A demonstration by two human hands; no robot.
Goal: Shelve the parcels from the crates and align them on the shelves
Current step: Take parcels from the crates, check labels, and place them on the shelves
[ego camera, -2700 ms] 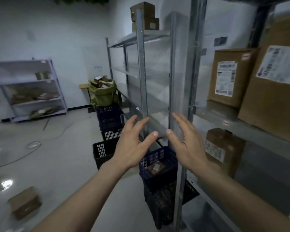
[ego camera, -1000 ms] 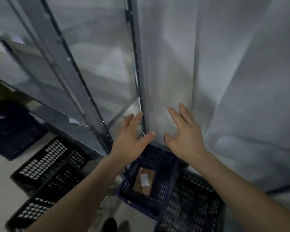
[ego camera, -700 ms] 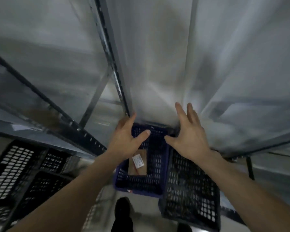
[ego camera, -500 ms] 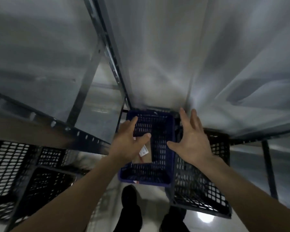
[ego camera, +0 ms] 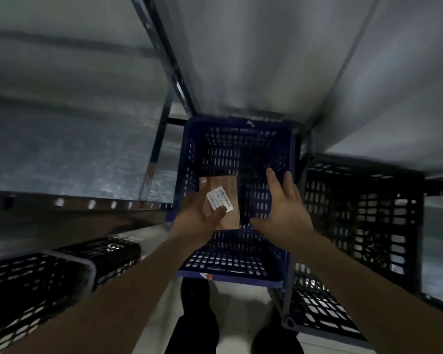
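On my left, black lattice plastic crates [ego camera: 36, 284] sit under the grey metal shelf [ego camera: 69, 139]. My left hand [ego camera: 197, 218] is down in the dark blue perforated plastic crate [ego camera: 230, 269], thumb on the flat brown cardboard parcel with a white label [ego camera: 225, 200]; whether the fingers curl under it I cannot tell. The parcel lies on the crate floor, long axis running away from me. My right hand [ego camera: 283, 210] hovers spread just right of it, gripping nothing. The parcel's left edge is hidden.

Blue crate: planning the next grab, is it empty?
Not empty: one brown parcel lies in the blue crate, under the left hand.
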